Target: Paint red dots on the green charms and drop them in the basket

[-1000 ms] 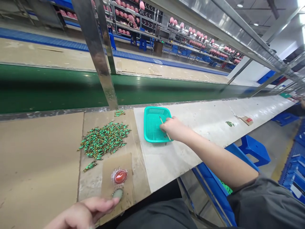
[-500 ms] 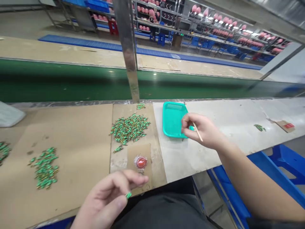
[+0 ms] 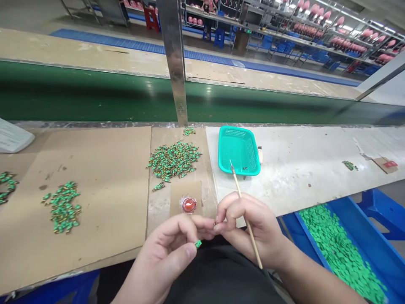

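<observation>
Currently, left hand (image 3: 172,251) grip pinching small green piece (image 3: 198,244); right hand (image 3: 249,223) grip grasping brush (image 3: 247,219) and tiny dark bit (image 3: 215,223).

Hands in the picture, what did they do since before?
The right hand left the teal plastic basket and came back toward the body, beside the left hand. Its fingertips now pinch a tiny dark piece. It still has the thin wooden brush. The left hand still pinches a small green piece, as half a second ago. The basket and the big green-and-gold pile stayed put.
</observation>
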Motion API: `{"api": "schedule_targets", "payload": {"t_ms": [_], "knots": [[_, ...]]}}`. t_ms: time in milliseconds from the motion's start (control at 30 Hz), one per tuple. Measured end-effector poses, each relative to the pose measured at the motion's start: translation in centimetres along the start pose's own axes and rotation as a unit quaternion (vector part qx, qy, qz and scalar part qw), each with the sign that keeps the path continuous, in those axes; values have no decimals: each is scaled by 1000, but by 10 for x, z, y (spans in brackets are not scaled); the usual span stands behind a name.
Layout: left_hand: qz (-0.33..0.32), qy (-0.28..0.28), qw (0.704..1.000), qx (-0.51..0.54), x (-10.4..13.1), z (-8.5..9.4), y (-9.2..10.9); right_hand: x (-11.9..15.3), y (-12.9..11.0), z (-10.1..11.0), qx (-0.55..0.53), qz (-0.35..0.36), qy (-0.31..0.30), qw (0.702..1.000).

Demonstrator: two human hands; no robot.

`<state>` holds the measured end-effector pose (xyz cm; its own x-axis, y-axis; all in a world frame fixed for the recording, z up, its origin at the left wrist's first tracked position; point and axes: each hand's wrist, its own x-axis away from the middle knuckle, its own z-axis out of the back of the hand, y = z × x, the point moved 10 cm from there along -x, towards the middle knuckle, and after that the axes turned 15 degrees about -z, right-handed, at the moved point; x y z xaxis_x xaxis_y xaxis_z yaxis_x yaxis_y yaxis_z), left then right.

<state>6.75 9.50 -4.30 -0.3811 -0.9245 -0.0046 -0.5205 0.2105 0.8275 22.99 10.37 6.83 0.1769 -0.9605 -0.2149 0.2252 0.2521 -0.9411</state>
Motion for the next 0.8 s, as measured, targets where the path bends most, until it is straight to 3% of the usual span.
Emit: {"api": "schedule_targets", "payload": {"t_ms": [200, 400, 600, 700, 800], "knots": [[-14, 21, 998, -61, 1, 3, 9, 4, -8, -6, 62, 29, -24, 997], [-50, 8, 990, -129, -6, -5, 27, 7, -15, -14, 183, 41, -59, 981], [-49, 12, 989, -140, -6, 0, 26, 10, -19, -17, 269, 29, -70, 960], [-31, 5, 995, -97, -3, 1, 20, 9, -19, -15, 271, 19, -57, 961], [-18, -10, 998, -60, 0, 1, 16, 6, -22, -9, 182, 4, -50, 982]]}}
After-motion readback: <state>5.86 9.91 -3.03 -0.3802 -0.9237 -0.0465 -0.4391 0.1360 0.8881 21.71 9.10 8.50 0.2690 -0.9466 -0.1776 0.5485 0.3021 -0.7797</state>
